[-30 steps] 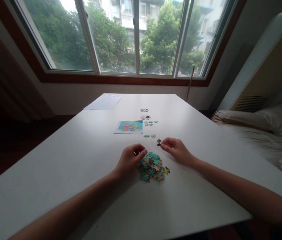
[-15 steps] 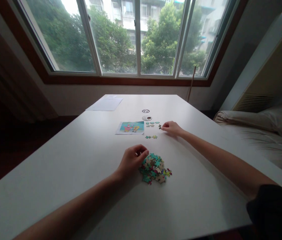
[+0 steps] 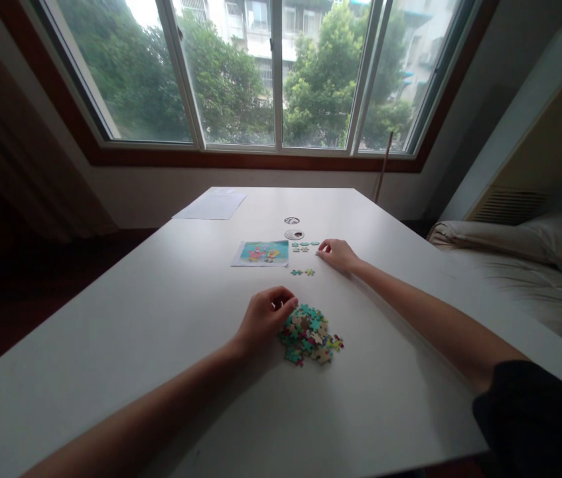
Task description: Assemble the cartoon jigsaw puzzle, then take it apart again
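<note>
A heap of loose jigsaw puzzle pieces [image 3: 313, 335], mostly teal and tan, lies on the white table [image 3: 161, 345]. My left hand [image 3: 268, 312] rests at the heap's upper left edge, fingers curled and thumb close to the fingertips; whether anything is between them is hidden. Farther forward, my right hand [image 3: 338, 255] pinches a puzzle piece low over the table, mostly covered by the fingertips. Just left of it lie several separate pieces [image 3: 304, 249] in short rows. Two more spots of pieces [image 3: 302, 272] sit nearer me. Beside them is a colourful cartoon picture sheet [image 3: 263, 253].
Two round flat items [image 3: 294, 234] lie beyond the picture sheet. White paper [image 3: 211, 206] is at the table's far left corner. A window [image 3: 275, 79] faces me, with a thin stick [image 3: 384, 166] below it. A padded sofa [image 3: 524, 259] stands at the right.
My right hand has shifted slightly left and its fingers now cover most of the dark piece that showed at their tips. The left hand has stayed by the heap.
</note>
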A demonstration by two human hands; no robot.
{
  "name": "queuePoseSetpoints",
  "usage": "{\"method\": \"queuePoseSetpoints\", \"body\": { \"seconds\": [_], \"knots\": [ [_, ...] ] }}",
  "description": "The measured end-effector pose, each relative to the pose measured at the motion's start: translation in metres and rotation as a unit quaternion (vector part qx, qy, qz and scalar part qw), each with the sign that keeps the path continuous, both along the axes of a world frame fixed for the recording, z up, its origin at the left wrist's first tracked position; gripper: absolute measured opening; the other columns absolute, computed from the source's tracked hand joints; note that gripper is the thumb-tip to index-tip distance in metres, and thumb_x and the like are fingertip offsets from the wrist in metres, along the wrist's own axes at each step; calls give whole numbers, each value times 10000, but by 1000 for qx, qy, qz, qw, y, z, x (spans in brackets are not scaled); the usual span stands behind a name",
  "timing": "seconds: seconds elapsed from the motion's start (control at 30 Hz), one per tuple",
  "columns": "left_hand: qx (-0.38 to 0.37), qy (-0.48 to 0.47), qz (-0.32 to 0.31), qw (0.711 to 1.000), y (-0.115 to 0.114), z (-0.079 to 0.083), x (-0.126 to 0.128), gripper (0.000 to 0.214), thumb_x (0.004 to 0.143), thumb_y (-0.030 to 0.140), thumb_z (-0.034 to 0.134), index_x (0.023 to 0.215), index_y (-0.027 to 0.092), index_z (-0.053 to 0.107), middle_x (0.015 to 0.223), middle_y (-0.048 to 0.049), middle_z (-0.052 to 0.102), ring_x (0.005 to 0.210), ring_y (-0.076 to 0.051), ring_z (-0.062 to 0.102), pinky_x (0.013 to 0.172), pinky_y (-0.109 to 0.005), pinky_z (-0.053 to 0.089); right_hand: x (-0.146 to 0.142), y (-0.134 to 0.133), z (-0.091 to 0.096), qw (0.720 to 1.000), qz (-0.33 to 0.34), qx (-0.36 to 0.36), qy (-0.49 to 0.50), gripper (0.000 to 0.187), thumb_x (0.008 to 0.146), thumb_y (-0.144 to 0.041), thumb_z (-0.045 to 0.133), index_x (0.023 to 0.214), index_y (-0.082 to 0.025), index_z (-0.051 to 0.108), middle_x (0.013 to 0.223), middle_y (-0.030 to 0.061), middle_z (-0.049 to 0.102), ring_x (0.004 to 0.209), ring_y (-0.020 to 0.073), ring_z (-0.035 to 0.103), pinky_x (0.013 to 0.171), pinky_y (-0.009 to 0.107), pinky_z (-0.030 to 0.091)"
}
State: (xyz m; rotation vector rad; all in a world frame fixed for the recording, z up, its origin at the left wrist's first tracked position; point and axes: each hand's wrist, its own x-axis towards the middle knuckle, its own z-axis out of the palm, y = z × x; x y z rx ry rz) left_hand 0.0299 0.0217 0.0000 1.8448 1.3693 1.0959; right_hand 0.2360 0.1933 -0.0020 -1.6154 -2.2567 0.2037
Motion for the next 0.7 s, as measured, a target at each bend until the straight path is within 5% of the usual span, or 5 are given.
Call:
{"method": "queuePoseSetpoints", "body": {
  "seconds": [0.7],
  "knots": [
    [-4, -2, -5, 1000, 2, -4, -1, 235, 761, 339, 537, 699, 134, 634, 597, -1, 568, 554, -116, 471, 527, -217, 364, -20, 13, 3, 1000, 6, 11, 26, 227, 807, -259, 546, 956, -175, 695, 871, 69, 687, 773, 161, 603, 719, 251, 416]
  ]
}}
